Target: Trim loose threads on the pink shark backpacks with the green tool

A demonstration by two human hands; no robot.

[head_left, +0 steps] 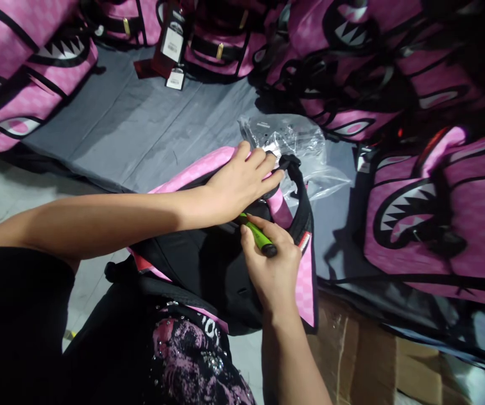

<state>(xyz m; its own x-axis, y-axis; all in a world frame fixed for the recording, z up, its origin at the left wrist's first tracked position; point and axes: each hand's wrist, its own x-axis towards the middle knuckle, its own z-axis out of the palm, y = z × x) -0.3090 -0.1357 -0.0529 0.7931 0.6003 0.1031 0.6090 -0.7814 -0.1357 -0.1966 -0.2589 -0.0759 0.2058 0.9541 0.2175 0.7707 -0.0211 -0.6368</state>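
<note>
One bag (221,259) under both hands, black panel up; contents can't tell. Left hand (242,180) half open, fingers spread over bag's top edge; grip below them can't tell. Right hand (273,259) closed on one green pen (259,236), black end out, other end at bag just under left hand. One clear plastic bag (305,143) just beyond left hand, crumpled, contents unclear. More pink bags (406,225) left, beyond and right of hands, overlapping, no firm count.
</note>
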